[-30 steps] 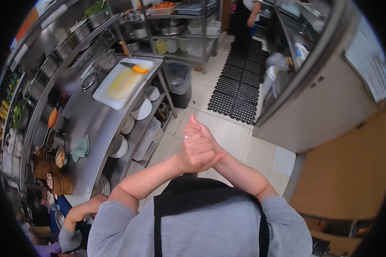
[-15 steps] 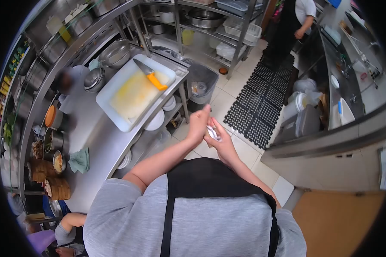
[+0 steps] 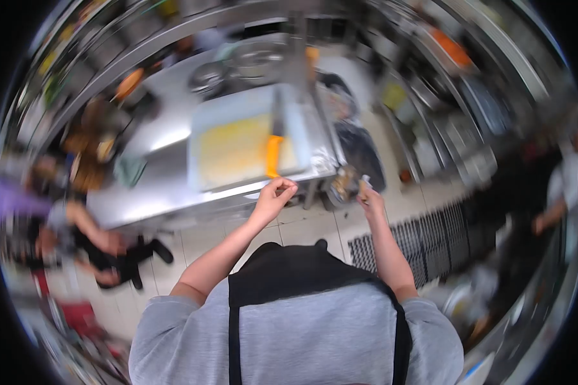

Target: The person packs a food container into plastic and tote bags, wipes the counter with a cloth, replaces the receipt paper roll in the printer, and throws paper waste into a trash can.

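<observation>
In front of the metal counter's edge is my left hand [image 3: 276, 194], its fingers curled together; whether anything small is between them is hidden. My right hand [image 3: 370, 197] is raised to the right, closed on a small pale and tan item [image 3: 365, 184] too blurred to name. Just beyond my left hand lies a knife with an orange handle [image 3: 273, 156], its dark blade pointing away. It rests on a white cutting board [image 3: 231, 151] with yellow stains. The trash bin [image 3: 361, 154] with a dark liner stands beyond my right hand.
Metal bowls [image 3: 255, 61] sit behind the board. A green cloth [image 3: 130, 168] lies on the counter [image 3: 167, 151] at left. A black floor mat [image 3: 424, 240] and shelving [image 3: 430, 138] are at right. One co-worker [image 3: 90, 237] is at left, another [image 3: 562, 186] at far right.
The view has swung to the right, blurring the surroundings. My hands were together and are now apart, the right one holding the small item. The counter and board now lie straight ahead.
</observation>
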Demonstrator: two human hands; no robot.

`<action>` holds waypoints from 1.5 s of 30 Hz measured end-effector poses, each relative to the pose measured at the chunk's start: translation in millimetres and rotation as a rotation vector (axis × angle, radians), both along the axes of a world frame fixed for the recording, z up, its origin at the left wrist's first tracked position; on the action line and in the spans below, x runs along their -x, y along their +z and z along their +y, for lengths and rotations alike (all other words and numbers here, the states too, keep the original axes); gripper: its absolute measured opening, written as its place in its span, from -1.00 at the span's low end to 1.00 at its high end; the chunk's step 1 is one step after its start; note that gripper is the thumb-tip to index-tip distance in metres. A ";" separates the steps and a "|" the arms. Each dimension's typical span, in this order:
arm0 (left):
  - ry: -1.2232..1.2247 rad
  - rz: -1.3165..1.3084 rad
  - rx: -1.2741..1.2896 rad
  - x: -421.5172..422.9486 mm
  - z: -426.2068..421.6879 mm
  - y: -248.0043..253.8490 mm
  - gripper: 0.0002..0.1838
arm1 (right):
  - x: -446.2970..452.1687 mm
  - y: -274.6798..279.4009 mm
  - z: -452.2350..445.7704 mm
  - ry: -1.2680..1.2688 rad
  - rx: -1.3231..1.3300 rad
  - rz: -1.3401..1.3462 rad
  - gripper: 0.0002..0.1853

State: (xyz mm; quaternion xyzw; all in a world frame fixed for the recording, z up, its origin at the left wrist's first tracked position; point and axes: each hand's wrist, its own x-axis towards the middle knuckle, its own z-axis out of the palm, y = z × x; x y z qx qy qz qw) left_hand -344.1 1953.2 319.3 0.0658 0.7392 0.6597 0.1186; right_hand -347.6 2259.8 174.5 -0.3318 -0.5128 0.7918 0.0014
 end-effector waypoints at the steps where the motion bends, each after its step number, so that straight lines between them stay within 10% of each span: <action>1: 0.115 -0.041 0.001 -3.0 -15.3 10.3 -0.87 | 35.9 -44.1 22.0 0.035 -0.016 -0.016 -0.71; 4: 0.439 -0.026 -0.022 -35.3 -50.5 21.0 -0.84 | 121.3 -100.8 58.9 0.234 -0.022 -0.128 -0.58; 7: 0.787 -0.026 -0.075 -95.5 -70.3 27.4 -0.82 | 183.9 -175.2 94.8 0.663 -1.288 -0.190 -0.48; 9: 0.950 0.000 -0.096 -136.3 -74.6 35.0 -0.82 | 186.4 -149.9 48.5 0.953 -1.564 -0.203 -0.53; 18: 1.633 0.517 0.181 -316.5 -88.6 146.5 -0.90 | 41.5 -113.3 -224.5 2.539 -1.416 0.595 -0.57; 21: 1.796 0.738 0.540 -385.5 -83.7 195.3 -0.89 | 14.0 -150.4 -334.6 2.513 -1.354 1.007 -0.58; 26: 1.677 0.947 1.449 -483.0 -54.4 276.0 -0.76 | -46.4 -117.8 -499.5 2.400 -1.337 0.936 -0.61; 30: 1.233 1.329 1.954 -521.6 -40.4 312.3 -0.72 | -111.8 -121.1 -569.8 2.281 -1.331 1.185 -0.63; 32: 0.927 1.966 1.930 -514.8 -57.5 330.3 -0.70 | -141.8 -119.8 -588.4 2.371 -1.219 1.186 -0.63; 38: 0.674 1.615 2.889 -517.7 -109.2 362.4 -0.66 | -154.1 -145.0 -683.0 2.664 -1.344 0.914 -0.62; 45: 0.951 0.851 3.108 -513.3 -230.6 368.1 -0.67 | -91.6 -207.9 -839.9 2.616 -1.510 0.844 -0.69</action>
